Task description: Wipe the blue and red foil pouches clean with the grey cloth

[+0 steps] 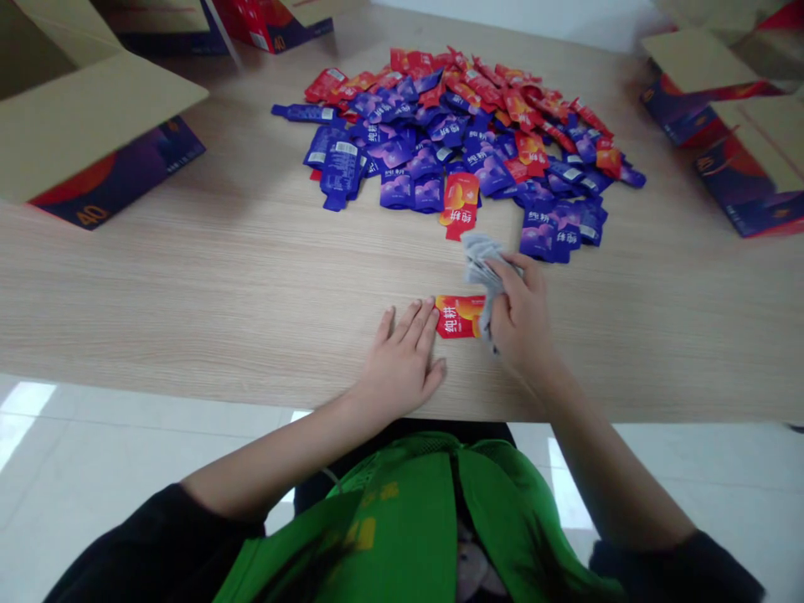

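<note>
On the table in front of me lies a red and orange sachet, flat, its printing turned sideways. My left hand rests flat with fingers stretched out, the fingertips touching the sachet's left end. A crumpled grey cloth is gripped in my right hand, and its lower part covers the sachet's right end. Just beyond the cloth, another red sachet lies at the near edge of a large pile of purple sachets and red ones.
An open cardboard box stands on the left, with another red and purple box behind it. More open boxes stand at the right. The wooden table's front edge runs close to my body.
</note>
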Demonstrator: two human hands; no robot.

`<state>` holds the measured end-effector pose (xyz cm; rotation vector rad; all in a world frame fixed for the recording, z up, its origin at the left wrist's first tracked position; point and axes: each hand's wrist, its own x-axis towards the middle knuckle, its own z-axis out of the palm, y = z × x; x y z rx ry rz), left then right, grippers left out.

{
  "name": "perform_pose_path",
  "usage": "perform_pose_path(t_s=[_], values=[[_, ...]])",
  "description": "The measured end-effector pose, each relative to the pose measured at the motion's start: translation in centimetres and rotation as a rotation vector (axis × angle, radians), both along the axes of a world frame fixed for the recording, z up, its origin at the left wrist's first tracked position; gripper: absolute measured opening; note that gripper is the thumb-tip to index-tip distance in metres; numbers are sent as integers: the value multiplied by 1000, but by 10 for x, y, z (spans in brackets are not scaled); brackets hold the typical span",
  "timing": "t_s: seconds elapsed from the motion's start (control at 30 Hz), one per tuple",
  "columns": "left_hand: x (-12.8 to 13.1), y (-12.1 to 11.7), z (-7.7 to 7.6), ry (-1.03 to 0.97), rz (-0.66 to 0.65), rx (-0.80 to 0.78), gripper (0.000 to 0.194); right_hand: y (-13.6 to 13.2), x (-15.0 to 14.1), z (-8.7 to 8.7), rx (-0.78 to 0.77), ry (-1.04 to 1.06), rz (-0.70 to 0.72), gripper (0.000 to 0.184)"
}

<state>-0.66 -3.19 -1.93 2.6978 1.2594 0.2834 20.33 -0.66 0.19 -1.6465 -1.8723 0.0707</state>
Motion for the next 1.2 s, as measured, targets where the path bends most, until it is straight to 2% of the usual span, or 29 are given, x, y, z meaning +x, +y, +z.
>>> perform_pose_path(t_s=[0.13,0.23,0.33,0.5,0.6,0.67,0.73,0.8,0.87,0.97,1.07,1.2], values=[[0,0,0,12,-9,10,68,9,-53,2,-115,-199,89,49],[0,1,2,15,-4,0,65,10,-61,-4,-176,-292,80,48],[1,0,4,8,14,-14,66,4,-40,-8,-187,-289,41,48],[2,0,4,13,18,-30,68,-9,17,-14,-204,-189,-88,50],[2,0,3,14,17,-35,69,-7,44,-18,-169,-91,-77,50],[2,-1,2,10,18,-38,69,-2,49,-15,-146,-13,-56,49],[2,-1,2,5,21,-35,70,4,40,-7,-109,41,-55,50],[2,-1,1,3,26,-28,72,6,17,1,-62,28,-46,51],[2,-2,0,8,38,-22,72,5,-13,5,-52,-59,-20,49],[2,-1,-1,23,38,-17,71,-1,-47,3,-170,-265,49,45],[2,-1,-1,25,27,-12,68,-8,-51,-3,-224,-354,67,61],[2,-1,2,17,40,-27,71,-16,-32,-7,-224,-351,11,53]])
